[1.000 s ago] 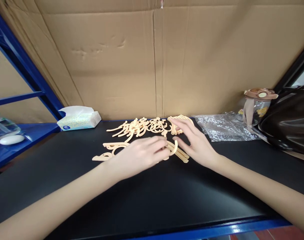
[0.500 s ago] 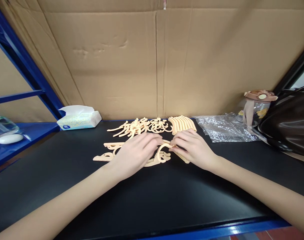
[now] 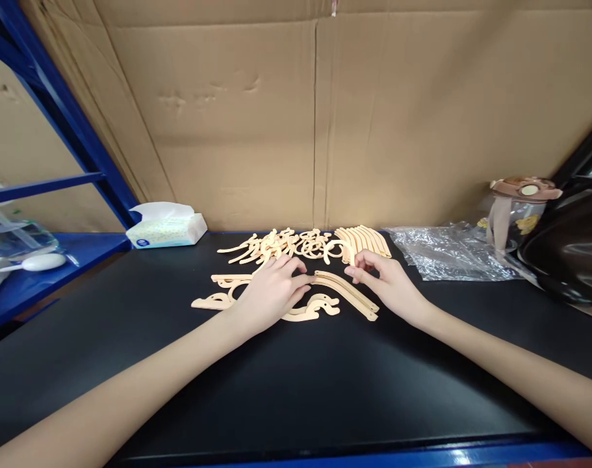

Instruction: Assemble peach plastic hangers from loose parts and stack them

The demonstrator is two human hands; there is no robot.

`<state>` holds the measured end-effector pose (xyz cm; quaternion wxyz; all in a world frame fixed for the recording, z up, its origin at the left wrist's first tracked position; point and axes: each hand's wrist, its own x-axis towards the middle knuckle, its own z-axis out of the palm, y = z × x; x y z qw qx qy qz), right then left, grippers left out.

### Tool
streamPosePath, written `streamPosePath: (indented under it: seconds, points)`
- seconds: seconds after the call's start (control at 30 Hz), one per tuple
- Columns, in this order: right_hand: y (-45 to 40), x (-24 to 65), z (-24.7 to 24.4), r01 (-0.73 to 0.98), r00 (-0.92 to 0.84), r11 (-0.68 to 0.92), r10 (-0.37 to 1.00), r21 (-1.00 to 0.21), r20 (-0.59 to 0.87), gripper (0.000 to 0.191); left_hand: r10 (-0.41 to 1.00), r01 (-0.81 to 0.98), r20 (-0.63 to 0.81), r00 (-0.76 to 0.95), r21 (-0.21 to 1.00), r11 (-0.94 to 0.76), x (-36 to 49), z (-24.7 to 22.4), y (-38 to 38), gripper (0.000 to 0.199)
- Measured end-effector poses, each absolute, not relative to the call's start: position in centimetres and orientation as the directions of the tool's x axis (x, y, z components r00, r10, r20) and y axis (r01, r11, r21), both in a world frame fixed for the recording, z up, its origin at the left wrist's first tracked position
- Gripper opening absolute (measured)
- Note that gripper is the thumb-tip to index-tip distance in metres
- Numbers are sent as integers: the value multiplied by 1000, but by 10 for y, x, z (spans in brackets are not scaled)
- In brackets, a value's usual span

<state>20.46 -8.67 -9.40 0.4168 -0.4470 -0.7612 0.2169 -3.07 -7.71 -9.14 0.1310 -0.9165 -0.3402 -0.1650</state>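
Observation:
My right hand (image 3: pixel 381 279) is closed in a pinch around the lower end of a pale wooden hook (image 3: pixel 335 244), raised above the table with its curve towards the left. My left hand (image 3: pixel 276 289) rests over flat wooden pieces, its fingers bent and apart. Its fingertips reach the near end of a pair of long curved wooden strips (image 3: pixel 347 290), which lie side by side between the hands. Beneath and right of the left palm are wavy wooden cutouts (image 3: pixel 320 305). Other cutouts (image 3: pixel 212 301) stick out on its left, partly hidden by the hand.
Behind the hands lie a heap of wooden hooks (image 3: pixel 276 244) and a row of curved strips (image 3: pixel 366 240). A tissue pack (image 3: pixel 166 227) stands back left. Crumpled clear plastic (image 3: pixel 451 253), a drinking bottle (image 3: pixel 514 214) and a dark bag (image 3: pixel 573 240) are on the right. Cardboard (image 3: pixel 227 130) walls the back.
My right hand has lifted the hook up and away from the cutouts, towards the strips at the back. The left hand no longer touches it. The view has shifted slightly.

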Motion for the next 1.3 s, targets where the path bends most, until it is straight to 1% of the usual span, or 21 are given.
streamPosePath:
  seconds: [0.13,0.3,0.43,0.57,0.6,0.63,0.7,0.77,0.8,0.87,0.93,1.03,1.17,1.23,1.3]
  points:
    - [-87,204,-96,511,-256,484,875,-710,412,27,587,686,417,694,-133,-716,-25,-88,-75,25]
    - [-89,203,-96,544,-253,490,870,-681,424,22,621,713,404,672,-128,-689,-18,-91,-71,24]
    - [-90,202,-96,540,-270,500,865,-677,423,25,647,730,401,648,-85,-678,-15,-90,-74,23]
    - [-89,202,-94,500,-236,493,869,-712,435,24,682,753,419,599,-5,-658,-13,-83,-80,17]
    - [-89,202,-94,476,-224,490,870,-730,438,23,695,754,434,573,52,-654,-13,-81,-81,15]
    - [-88,203,-94,442,-210,486,873,-754,440,22,711,743,450,540,141,-654,-13,-79,-82,13]
    - [-87,203,-93,352,-183,470,883,-809,433,21,754,660,466,463,387,-644,-15,-75,-84,10]
    - [-86,204,-92,261,-162,439,898,-860,410,22,805,489,439,399,641,-592,-17,-69,-86,11]
    - [-86,204,-91,226,-161,419,907,-880,390,23,827,402,411,383,733,-550,-18,-66,-88,12]
    - [-87,204,-89,178,-168,379,921,-908,352,24,868,245,342,359,863,-441,-22,-60,-90,15]
    - [-87,203,-87,166,-177,351,930,-922,322,26,903,143,258,344,936,-322,-25,-54,-93,21]
    - [-88,204,-85,186,-202,334,934,-924,296,35,919,40,154,362,983,-180,-27,-48,-95,28]
    - [-89,206,-87,221,-194,297,947,-929,256,40,899,-82,104,425,994,-77,-27,-43,-100,21]
    - [-90,207,-86,233,-188,247,960,-940,206,39,888,-100,69,454,995,-26,-27,-40,-105,21]
    - [-91,207,-84,198,-218,216,961,-956,172,34,881,-38,34,472,999,-18,-25,-38,-110,24]
